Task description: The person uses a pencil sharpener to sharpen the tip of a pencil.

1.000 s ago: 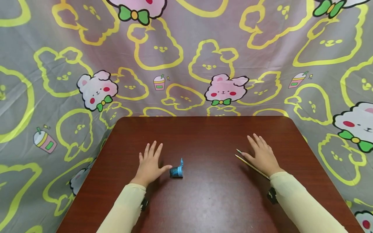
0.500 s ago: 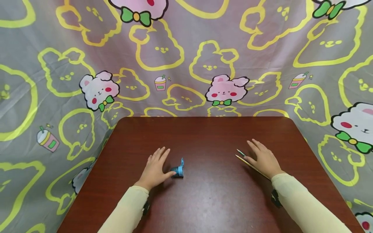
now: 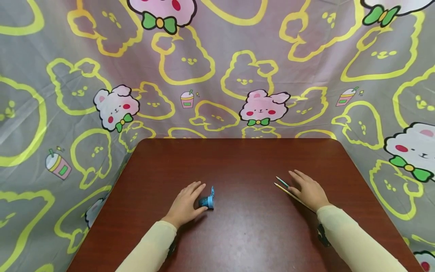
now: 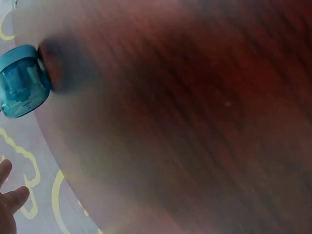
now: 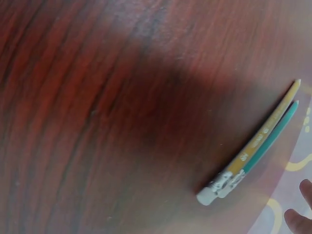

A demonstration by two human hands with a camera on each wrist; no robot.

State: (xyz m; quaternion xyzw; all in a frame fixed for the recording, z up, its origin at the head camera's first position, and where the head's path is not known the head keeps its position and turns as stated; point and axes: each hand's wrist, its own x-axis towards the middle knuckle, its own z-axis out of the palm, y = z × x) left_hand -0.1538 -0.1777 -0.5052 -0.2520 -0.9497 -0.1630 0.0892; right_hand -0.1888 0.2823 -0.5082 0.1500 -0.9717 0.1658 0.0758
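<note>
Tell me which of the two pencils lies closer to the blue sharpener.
The yellow pencil. It lies on the sharpener's side of the pair; the green pencil sits just beyond it, toward the right hand.

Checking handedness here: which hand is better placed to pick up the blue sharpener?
Left. The left hand already touches the blue sharpener; the right hand lies across the table over the pencils.
</note>
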